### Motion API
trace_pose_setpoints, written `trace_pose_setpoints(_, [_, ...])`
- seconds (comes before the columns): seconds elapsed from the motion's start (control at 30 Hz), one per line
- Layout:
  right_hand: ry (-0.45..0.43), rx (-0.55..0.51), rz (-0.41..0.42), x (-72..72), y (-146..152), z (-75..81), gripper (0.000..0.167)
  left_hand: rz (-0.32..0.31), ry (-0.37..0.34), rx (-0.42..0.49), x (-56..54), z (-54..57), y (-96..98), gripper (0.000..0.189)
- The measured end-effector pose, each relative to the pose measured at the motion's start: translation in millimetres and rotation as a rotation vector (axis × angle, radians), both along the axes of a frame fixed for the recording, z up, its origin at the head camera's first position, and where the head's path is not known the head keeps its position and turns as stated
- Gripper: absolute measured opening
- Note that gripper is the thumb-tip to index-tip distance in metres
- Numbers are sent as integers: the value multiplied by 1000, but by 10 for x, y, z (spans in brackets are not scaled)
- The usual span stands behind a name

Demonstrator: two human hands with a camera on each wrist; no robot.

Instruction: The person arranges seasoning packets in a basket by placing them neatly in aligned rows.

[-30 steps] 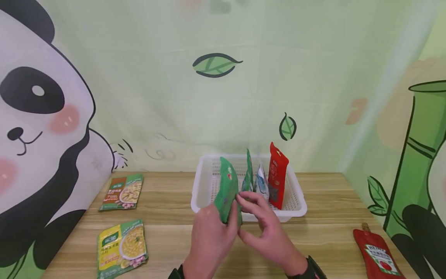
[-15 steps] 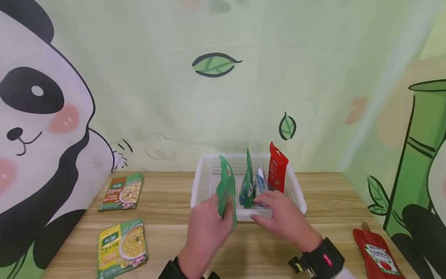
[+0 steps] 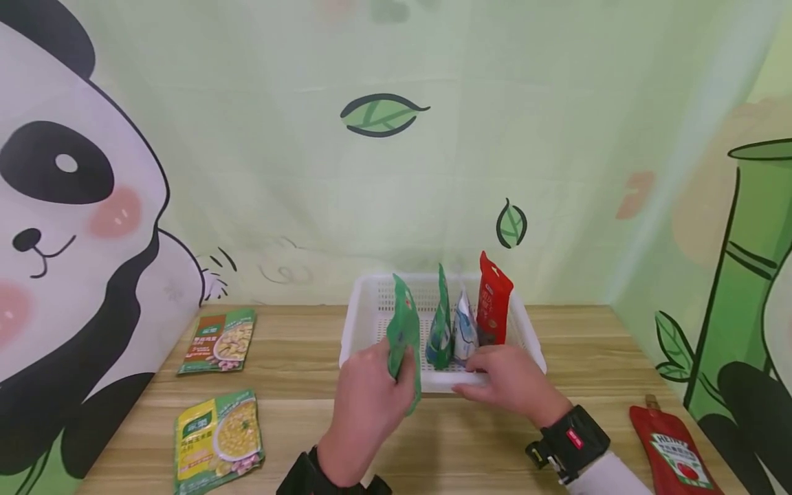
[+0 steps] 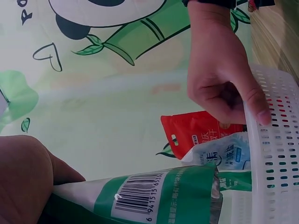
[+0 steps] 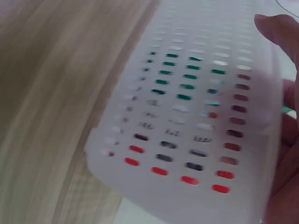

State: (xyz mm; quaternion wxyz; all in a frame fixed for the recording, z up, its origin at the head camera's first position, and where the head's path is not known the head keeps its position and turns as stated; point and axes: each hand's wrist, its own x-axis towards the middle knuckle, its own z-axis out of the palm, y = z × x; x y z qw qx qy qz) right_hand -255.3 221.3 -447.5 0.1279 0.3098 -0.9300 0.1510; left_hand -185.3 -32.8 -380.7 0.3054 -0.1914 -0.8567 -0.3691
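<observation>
My left hand (image 3: pixel 371 399) grips a green pouch (image 3: pixel 405 323) upright above the near left part of the white perforated basket (image 3: pixel 365 292). The left wrist view shows a barcode on the pouch (image 4: pixel 140 196). At the basket's near rim, my right hand (image 3: pixel 516 381) pinches the wall, thumb outside and fingers inside. The thumb (image 5: pixel 275 28) also shows over the rim in the right wrist view. Standing inside the basket are a green packet (image 3: pixel 441 330), a silver-and-blue packet (image 3: pixel 464 330) and a red packet (image 3: pixel 493 302).
Two food pouches lie flat on the left of the wooden table (image 3: pixel 297 344): a brown-and-green one (image 3: pixel 219 340) behind a yellow-and-green one (image 3: pixel 216 440). A red Heinz ketchup pouch (image 3: pixel 671 450) lies at the front right. Behind the table hangs a printed panda backdrop (image 3: pixel 396 206).
My right hand has left the green pouch, moved right and taken hold of the basket's near rim. The left hand still holds the pouch, now turned more edge-on.
</observation>
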Motion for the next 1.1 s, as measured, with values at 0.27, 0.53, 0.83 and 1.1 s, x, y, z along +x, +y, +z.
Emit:
trace_pose_setpoints(0.27, [13, 38, -18, -57, -11, -101, 23, 11, -23, -34, -123, 28, -3, 31])
trace_pose_setpoints(0.53, [34, 71, -62, -94, -16, -150, 23, -18, -100, -42, -364, 124, -15, 35])
trace_pose_setpoints(0.83, [115, 81, -51, -86, -4, -184, 25, -11, -213, -96, -834, 197, 78, 41])
trace_pose_setpoints(1.1, [128, 57, -26, -91, -4, -188, 22, 52, -377, -125, -1221, 143, 240, 42])
